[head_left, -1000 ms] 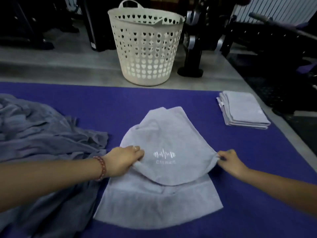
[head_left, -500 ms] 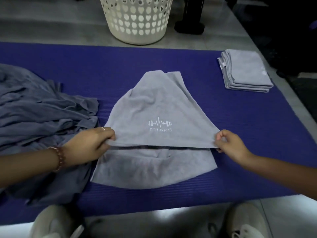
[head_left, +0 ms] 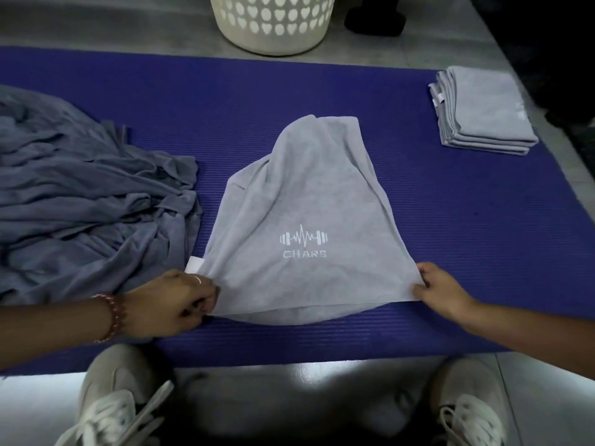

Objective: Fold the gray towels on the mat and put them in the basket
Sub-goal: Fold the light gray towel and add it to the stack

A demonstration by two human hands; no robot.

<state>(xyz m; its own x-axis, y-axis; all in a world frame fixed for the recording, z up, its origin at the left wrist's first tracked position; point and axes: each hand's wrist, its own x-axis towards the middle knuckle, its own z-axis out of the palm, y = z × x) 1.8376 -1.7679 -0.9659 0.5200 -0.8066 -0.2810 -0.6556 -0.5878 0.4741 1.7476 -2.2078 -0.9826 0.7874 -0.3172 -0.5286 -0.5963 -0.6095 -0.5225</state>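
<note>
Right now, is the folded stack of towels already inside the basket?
No, the folded stack lies on the mat, apart from the basket.

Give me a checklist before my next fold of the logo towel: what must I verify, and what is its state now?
1. Left hand pinches the near left corner of the towel: ok.
2. Right hand pinches its near right corner: ok.
3. Near edges of both layers match: not ok, the lower layer peeks out.
4. Far end lies flat: not ok, it is bunched.
5. Basket has room: cannot tell, only its lower wall shows.
</note>
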